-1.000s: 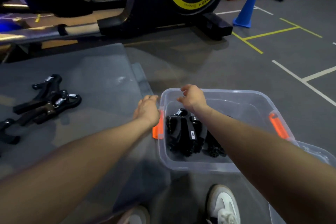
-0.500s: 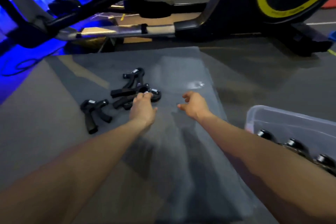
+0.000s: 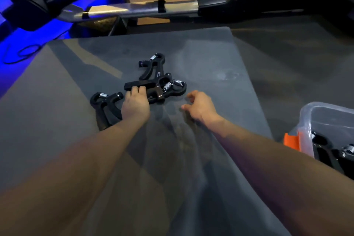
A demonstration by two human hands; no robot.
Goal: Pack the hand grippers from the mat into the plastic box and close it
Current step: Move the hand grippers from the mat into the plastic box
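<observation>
Both my forearms bare, stretched forward from lower frame edge, converging toward middle. Left hand (image 3: 136,105) palm down, knuckles up, fingers (image 3: 138,90) curled forward and down; grip not shown closed round anything, contact unclear from this angle. Right hand (image 3: 201,108) just beside left, apart from it, palm down, fingers loosely bent, thumb out toward left, holding nothing. Wrists straight.

Left hand (image 3: 135,105): fingers on black hand grippers (image 3: 157,84), frame centre, on grey mat (image 3: 220,59).
Right hand (image 3: 201,107): loosely curled, holding nothing.
Plastic box (image 3: 306,132): right edge.
</observation>
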